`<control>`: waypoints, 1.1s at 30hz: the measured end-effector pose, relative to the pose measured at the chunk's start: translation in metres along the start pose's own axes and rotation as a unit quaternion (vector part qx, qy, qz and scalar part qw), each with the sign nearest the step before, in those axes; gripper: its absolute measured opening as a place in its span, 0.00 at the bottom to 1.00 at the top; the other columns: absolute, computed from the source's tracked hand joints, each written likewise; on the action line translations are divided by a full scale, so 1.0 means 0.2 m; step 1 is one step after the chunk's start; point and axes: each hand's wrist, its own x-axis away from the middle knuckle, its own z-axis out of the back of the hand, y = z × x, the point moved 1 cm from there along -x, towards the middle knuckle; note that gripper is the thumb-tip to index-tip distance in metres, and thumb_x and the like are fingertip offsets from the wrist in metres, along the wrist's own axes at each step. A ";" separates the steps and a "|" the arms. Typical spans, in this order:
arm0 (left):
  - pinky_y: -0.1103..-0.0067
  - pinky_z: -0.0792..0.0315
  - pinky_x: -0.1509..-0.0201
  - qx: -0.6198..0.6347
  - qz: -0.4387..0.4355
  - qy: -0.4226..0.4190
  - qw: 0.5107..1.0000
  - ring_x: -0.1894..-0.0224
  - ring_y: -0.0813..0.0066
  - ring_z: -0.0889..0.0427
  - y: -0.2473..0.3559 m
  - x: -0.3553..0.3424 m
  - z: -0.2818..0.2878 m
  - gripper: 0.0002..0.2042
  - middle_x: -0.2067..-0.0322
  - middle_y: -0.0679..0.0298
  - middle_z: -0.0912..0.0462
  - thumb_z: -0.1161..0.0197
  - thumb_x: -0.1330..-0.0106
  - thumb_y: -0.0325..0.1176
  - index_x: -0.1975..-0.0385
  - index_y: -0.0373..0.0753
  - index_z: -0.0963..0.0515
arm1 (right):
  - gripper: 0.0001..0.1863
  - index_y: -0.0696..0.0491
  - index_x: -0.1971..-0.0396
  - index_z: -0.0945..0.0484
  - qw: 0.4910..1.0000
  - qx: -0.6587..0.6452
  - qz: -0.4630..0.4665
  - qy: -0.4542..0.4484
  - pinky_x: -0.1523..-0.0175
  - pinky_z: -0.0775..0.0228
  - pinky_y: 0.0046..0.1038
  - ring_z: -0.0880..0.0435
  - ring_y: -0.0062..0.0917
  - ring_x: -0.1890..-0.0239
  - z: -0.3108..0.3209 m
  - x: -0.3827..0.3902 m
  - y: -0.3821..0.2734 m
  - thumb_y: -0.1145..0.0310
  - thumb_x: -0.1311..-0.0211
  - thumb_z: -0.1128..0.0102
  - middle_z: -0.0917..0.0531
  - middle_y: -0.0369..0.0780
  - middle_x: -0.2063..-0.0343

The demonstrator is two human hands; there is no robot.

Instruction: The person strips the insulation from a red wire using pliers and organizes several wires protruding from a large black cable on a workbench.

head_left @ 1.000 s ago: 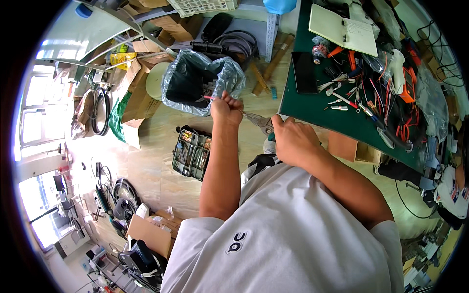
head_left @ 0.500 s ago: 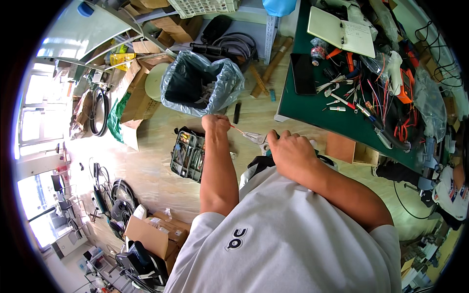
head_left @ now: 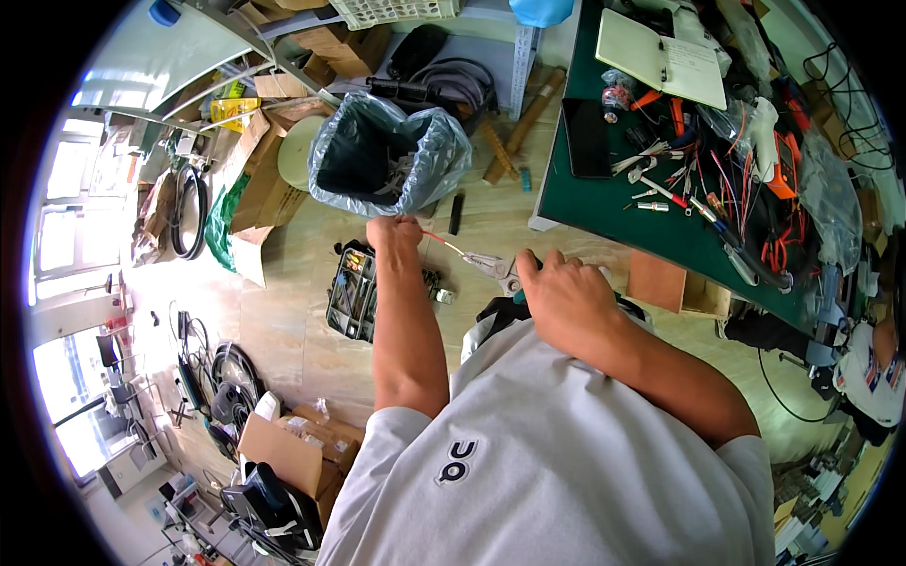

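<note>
Wire work judged partway. Left hand (head_left: 394,236) clamped on the red wire (head_left: 442,241), just on the wearer's side of the bin (head_left: 451,156); right hand (head_left: 569,291) wrapped round the pliers (head_left: 493,267), nearer the wearer and right of the bin. Hands apart, wire spanning between. Done: pliers' tips at the wire's pale end; stripped or not, cannot tell. Left: wire not yet clear of pliers.

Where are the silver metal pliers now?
Head view, right of centre: the silver metal pliers are in the right hand, tips at the thin red wire from the left hand.
</note>
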 end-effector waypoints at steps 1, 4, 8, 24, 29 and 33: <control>0.82 0.45 0.83 0.004 -0.024 -0.005 1.000 0.83 0.76 0.40 0.04 -0.04 0.00 0.03 0.80 0.66 0.36 0.55 0.36 0.28 0.71 0.42 0.34 | 0.22 0.61 0.53 0.32 1.000 -0.011 0.000 -0.011 0.64 0.23 0.40 0.16 0.45 0.68 0.01 0.00 0.01 0.75 0.50 0.42 0.21 0.51 0.70; 0.81 0.37 0.82 0.054 -0.066 -0.138 0.987 0.82 0.74 0.37 0.31 -0.21 0.10 0.06 0.80 0.65 0.35 0.58 0.33 0.31 0.68 0.40 0.33 | 0.21 0.60 0.55 0.32 0.998 -0.057 -0.023 0.006 0.64 0.23 0.40 0.16 0.45 0.68 0.05 0.03 0.07 0.72 0.50 0.40 0.20 0.51 0.71; 0.66 0.24 0.51 -0.003 0.067 -0.315 0.947 0.61 0.58 0.24 0.23 0.01 0.03 0.29 0.59 0.50 0.23 0.65 0.23 0.52 0.54 0.24 0.33 | 0.21 0.60 0.54 0.35 0.983 -0.173 -0.065 0.013 0.58 0.24 0.44 0.16 0.48 0.64 0.09 -0.03 0.13 0.69 0.47 0.40 0.18 0.52 0.69; 0.79 0.38 0.81 -0.010 0.087 -0.359 0.929 0.84 0.79 0.38 -0.13 0.46 -0.11 0.16 0.84 0.72 0.35 0.60 0.25 0.38 0.75 0.42 0.31 | 0.21 0.57 0.54 0.36 0.970 -0.198 -0.097 -0.107 0.55 0.27 0.47 0.18 0.51 0.62 0.10 -0.14 0.07 0.67 0.47 0.43 0.17 0.55 0.67; 0.80 0.37 0.83 -0.110 0.003 -0.145 0.983 0.85 0.77 0.34 -0.19 0.23 -0.06 0.08 0.83 0.74 0.33 0.49 0.35 0.42 0.76 0.53 0.32 | 0.20 0.59 0.54 0.35 0.989 -0.107 -0.039 -0.089 0.52 0.28 0.48 0.18 0.52 0.59 0.01 -0.18 0.01 0.70 0.47 0.46 0.18 0.56 0.64; 0.77 0.30 0.66 -0.068 -0.014 -0.056 0.996 0.65 0.76 0.22 -0.40 -0.01 -0.06 0.16 0.62 0.71 0.18 0.40 0.38 0.52 0.57 0.50 0.21 | 0.27 0.59 0.47 0.35 0.985 -0.067 -0.059 -0.145 0.48 0.28 0.46 0.19 0.50 0.53 -0.02 -0.19 0.05 0.65 0.47 0.45 0.19 0.57 0.57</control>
